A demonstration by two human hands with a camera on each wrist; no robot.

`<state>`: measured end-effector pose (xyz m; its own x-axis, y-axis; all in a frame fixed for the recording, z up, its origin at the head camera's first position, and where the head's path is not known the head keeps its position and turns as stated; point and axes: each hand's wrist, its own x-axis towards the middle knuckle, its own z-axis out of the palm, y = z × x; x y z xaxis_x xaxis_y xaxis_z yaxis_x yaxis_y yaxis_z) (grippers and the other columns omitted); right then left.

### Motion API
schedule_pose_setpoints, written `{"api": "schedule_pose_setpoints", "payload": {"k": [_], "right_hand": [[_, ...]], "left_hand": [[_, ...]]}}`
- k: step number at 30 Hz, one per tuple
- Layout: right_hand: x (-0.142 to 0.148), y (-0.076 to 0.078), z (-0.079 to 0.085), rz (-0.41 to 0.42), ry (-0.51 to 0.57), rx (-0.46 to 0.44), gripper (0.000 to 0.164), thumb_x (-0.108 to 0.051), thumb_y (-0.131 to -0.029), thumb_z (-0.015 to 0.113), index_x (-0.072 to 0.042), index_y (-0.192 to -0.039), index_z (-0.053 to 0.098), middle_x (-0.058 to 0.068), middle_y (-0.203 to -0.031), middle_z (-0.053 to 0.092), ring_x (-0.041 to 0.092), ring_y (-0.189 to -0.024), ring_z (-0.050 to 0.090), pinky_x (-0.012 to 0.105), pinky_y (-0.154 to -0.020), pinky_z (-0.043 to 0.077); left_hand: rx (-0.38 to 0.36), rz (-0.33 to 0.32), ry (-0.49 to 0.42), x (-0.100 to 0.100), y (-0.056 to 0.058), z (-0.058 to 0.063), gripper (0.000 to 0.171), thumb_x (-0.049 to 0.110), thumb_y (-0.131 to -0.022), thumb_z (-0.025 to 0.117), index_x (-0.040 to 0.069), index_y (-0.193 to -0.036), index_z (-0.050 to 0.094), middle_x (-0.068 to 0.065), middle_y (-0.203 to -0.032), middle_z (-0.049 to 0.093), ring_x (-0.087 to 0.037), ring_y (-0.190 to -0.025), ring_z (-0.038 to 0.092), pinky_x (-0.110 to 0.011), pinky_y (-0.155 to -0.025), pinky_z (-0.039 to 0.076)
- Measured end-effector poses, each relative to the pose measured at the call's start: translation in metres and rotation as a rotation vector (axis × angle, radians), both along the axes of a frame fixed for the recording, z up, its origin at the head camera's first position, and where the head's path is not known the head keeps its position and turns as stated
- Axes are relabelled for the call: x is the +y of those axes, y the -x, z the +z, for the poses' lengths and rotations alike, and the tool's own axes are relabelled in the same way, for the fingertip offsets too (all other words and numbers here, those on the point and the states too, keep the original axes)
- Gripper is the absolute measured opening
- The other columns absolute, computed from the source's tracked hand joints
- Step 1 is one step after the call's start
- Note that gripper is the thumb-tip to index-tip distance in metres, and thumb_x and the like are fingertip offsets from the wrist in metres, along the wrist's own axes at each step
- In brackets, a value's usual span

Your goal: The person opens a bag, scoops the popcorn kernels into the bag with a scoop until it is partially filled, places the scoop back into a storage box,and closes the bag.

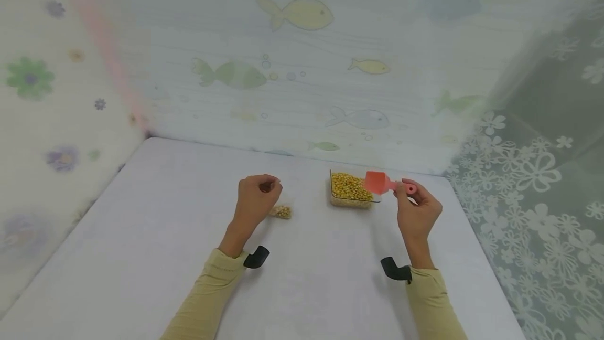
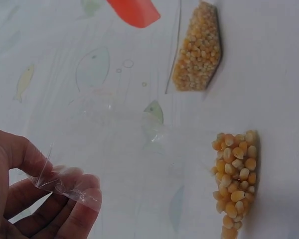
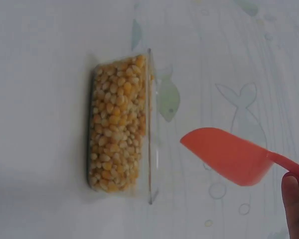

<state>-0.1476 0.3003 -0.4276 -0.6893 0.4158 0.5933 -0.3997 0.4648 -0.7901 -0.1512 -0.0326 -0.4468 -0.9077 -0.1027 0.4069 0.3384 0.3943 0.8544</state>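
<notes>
Light-yellow sleeves point(image 1: 202, 293) lie nearest us, with corn point(image 1: 349, 186) farther out.
At left, we see the left hand point(image 1: 255, 201) pinching a clear plastic bag point(image 2: 157, 138) by its top, kernels point(image 2: 236, 174) at its bottom. Next, a clear container point(image 1: 351, 204) of corn stands on the white table point(image 1: 306, 287). At right, the right hand point(image 1: 418, 209) grips a red scoop point(image 1: 376, 182), its bowl higher than the container's rim.

Coral-red scoop point(image 1: 376, 182), golden-yellow corn kernels point(image 1: 348, 187), white tabletop point(image 1: 311, 282), pale wall point(image 1: 189, 20) with green, yellow and blue fish point(image 1: 309, 13)
</notes>
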Motion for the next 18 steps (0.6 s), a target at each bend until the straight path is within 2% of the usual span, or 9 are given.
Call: {"api": "schedule_pose_setpoints", "payload": {"k": [6,14,18], "right_hand": [[-0.001,-0.002,0.000,-0.009,-0.012,-0.045,0.016,-0.004,-0.093,0.071,0.009,-0.102,0.075,0.024,-0.093,0.075,-0.008,-0.071,0.064,0.008,-0.068,0.052],[-0.016,-0.013,0.021,0.008,-0.081,-0.070,0.013,0.003,-0.092,0.067,0.015,-0.096,0.071,0.031,-0.087,0.070,-0.007,-0.068,0.062,0.005,-0.064,0.049],[-0.006,0.000,0.010,-0.001,-0.107,-0.092,0.011,0.001,-0.092,0.068,0.011,-0.093,0.073,0.026,-0.085,0.072,-0.006,-0.067,0.060,0.006,-0.062,0.048]], "left_hand": [[0.008,0.006,0.011,0.000,-0.002,0.000,0.013,0.005,-0.090,0.067,-0.001,-0.091,0.079,-0.011,-0.078,0.074,-0.019,-0.068,0.068,-0.033,-0.065,0.056],[0.015,0.013,0.017,-0.002,-0.002,0.002,0.013,0.004,-0.090,0.067,0.000,-0.090,0.079,-0.010,-0.078,0.074,-0.019,-0.068,0.067,-0.033,-0.065,0.056],[-0.001,0.016,0.016,-0.003,-0.002,0.003,0.013,0.004,-0.090,0.067,-0.001,-0.091,0.079,-0.011,-0.079,0.074,-0.021,-0.069,0.067,-0.034,-0.066,0.056]]}}
